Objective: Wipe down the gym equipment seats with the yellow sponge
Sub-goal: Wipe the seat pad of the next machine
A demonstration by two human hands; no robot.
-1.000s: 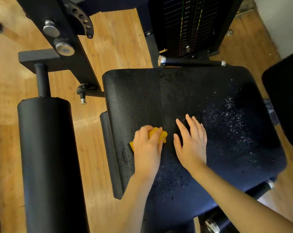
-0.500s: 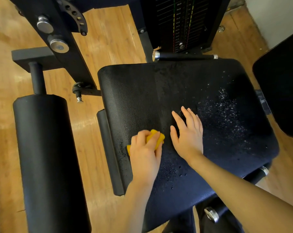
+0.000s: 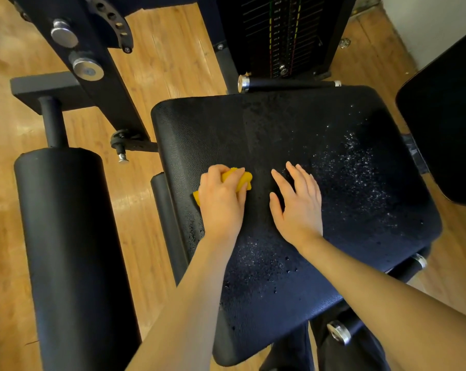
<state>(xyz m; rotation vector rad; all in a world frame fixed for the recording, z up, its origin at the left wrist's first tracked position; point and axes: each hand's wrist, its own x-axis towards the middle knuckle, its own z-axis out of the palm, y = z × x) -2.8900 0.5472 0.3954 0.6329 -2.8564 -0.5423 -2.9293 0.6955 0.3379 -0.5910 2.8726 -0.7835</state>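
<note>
The wiping looks to be under way on this seat (image 3: 280, 124), judging by how things lie: the near edge and the right half are speckled with droplets, while the left part around the sponge looks dull and smoother. Nearest me, both forearms reach in over the front edge of the pad.

The left hand (image 3: 222, 202) is curled over the sponge (image 3: 239, 178), gripping it and pressing it onto the pad near the left edge; yellow shows past the fingertips on the far side and at a corner by the thumb side, so the sponge sits under the palm and fingers. The right hand (image 3: 298, 207) lies flat just beside it, fingers straight and slightly spread, holding nothing, apparently bracing on the pad.

The next move, I'd judge, calls for sweeping the sponge right, across the beaded patch (image 3: 355, 167), and the flat hand would have to lift clear of that path.

Farther off stand the roller pad (image 3: 65, 236) at left, the handle bar (image 3: 288, 83) behind the seat, and the weight stack (image 3: 282, 33).
</note>
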